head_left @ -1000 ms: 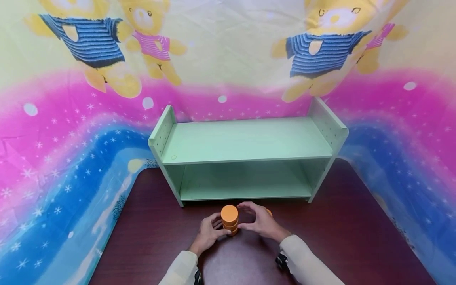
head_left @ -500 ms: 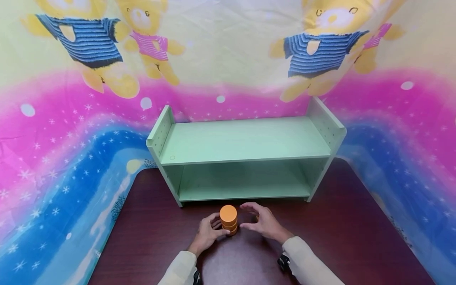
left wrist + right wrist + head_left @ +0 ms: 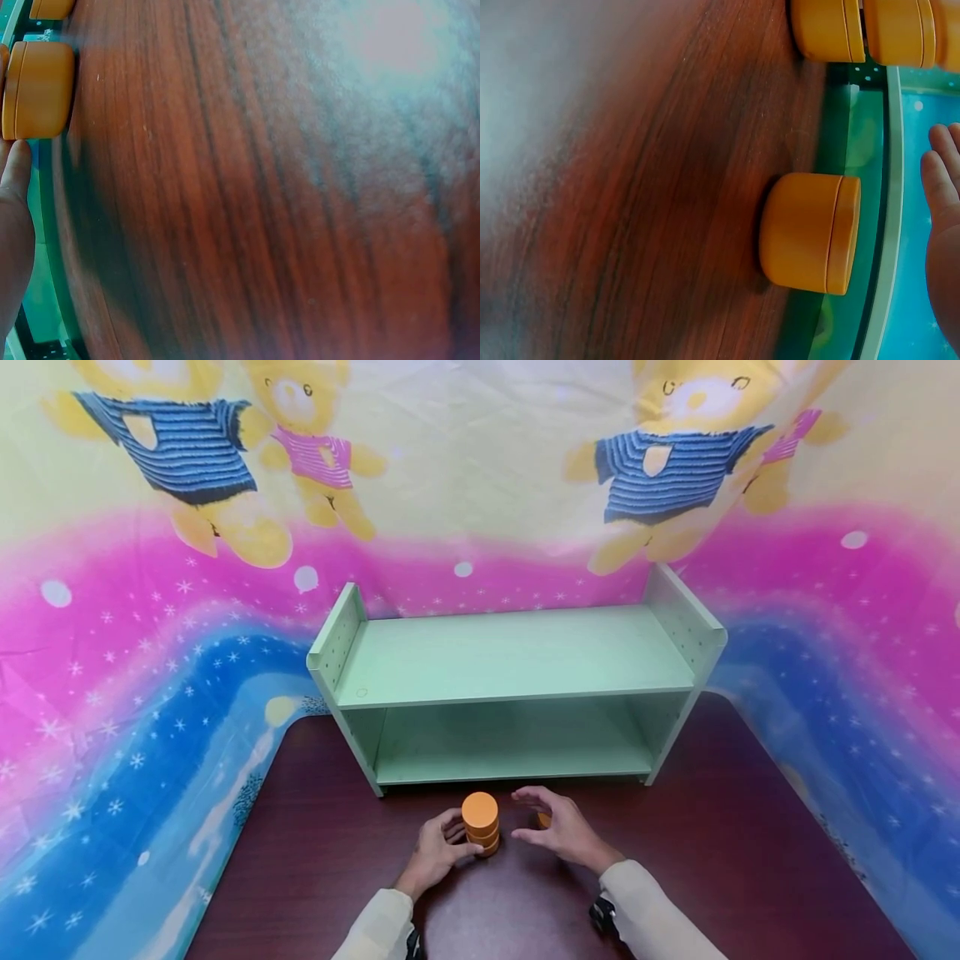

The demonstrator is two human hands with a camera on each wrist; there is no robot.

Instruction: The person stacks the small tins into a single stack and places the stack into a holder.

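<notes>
A stack of round orange lidded jars [image 3: 481, 818] stands on the table in front of the shelf. My left hand [image 3: 435, 852] holds its lower part, thumb in front and fingers around the left side. In the left wrist view, my thumb [image 3: 16, 169] lies against the bottom jar [image 3: 45, 90]. To the right of the stack, my right hand [image 3: 558, 828] is apart from it, with fingers and thumb spread. Partly hidden behind that hand is a separate orange jar [image 3: 543, 820]. The right wrist view shows this jar [image 3: 806, 232] upright on the table, below the stack [image 3: 829, 30].
A pale green two-tier shelf [image 3: 510, 656] stands behind the jars. The dark red-brown table [image 3: 315, 860] has wood grain and a bright glare near its front. A cloth backdrop [image 3: 465, 468] printed with bears surrounds the table.
My right hand has drawn away from the stack, a little to the right. More of the separate jar now shows between its fingers and thumb. The left hand stays at the stack.
</notes>
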